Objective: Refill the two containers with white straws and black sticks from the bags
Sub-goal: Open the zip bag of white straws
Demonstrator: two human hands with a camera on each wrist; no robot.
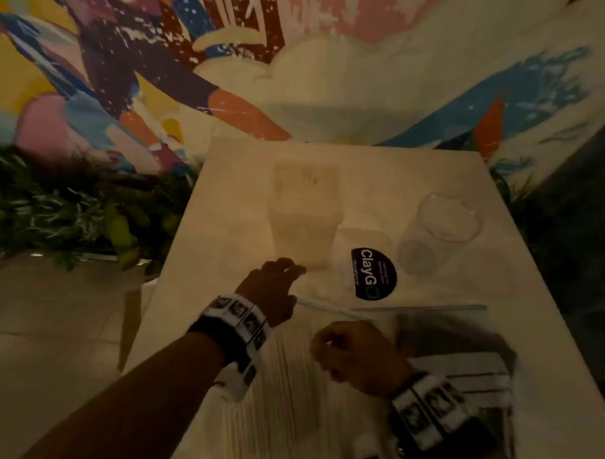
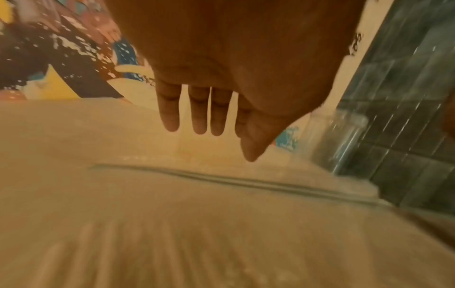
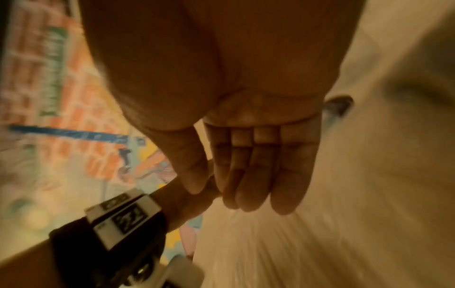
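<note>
Hovering nearest me, my right hand (image 1: 350,351) hung over a clear zip bag (image 1: 289,394) of white straws (image 1: 282,384) lying flat on the tabletop (image 1: 198,233). In the right wrist view its grip was apart, fingers (image 3: 261,175) straight and pressed side by side, thumb lying along them, nothing held. Just right of that bag lay a second bag (image 1: 470,347) with the black sticks (image 1: 464,374) inside, dark bands showing through the plastic, partly hidden by my right wrist.

My left hand (image 1: 272,292) reached a little farther out, above the blue zip strip (image 1: 331,312) at the first bag's mouth. Its grip was also apart, fingers (image 2: 199,115) hanging straight and slightly spread, touching nothing that I could make out.

Beyond the zip sat a round dark sticker (image 1: 374,274) on the tabletop. Past my left hand stood a tall frosted container (image 1: 304,212), and to the right of the sticker a clear glass (image 1: 438,231), well apart from the first. Whether either container held anything was too blurred to tell.

At the far end rose a painted mural (image 1: 152,80), with green plants (image 1: 70,203) off the tabletop's left edge.
</note>
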